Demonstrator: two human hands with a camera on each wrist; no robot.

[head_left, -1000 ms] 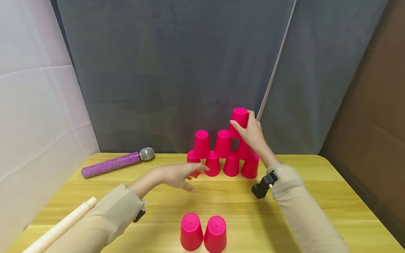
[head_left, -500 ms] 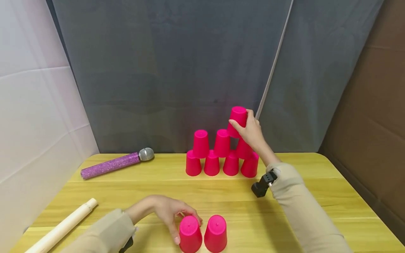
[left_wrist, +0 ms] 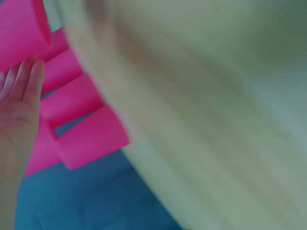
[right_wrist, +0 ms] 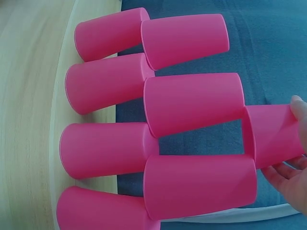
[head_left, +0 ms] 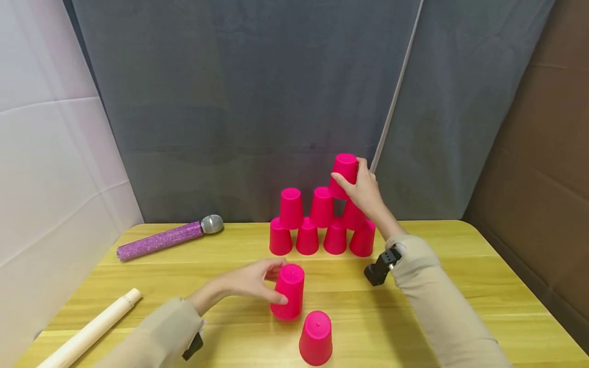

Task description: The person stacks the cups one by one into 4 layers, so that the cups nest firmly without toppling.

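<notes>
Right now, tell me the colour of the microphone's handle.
Glittery purple, with a silver head; the microphone shows best in the head view.

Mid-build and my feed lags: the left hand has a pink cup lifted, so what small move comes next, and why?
Probably carry the lifted pink plastic cup in the left hand up onto the pyramid's third row, beside the top pink cup that the right hand steadies, since that row holds one cup only.

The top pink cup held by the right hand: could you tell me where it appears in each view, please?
Head: top pink cup at centre right, crowning the cup pyramid.
Left wrist: too blurred to tell it apart.
Right wrist: right edge, beside the fingers.
Shared landmark: the pyramid.
</notes>
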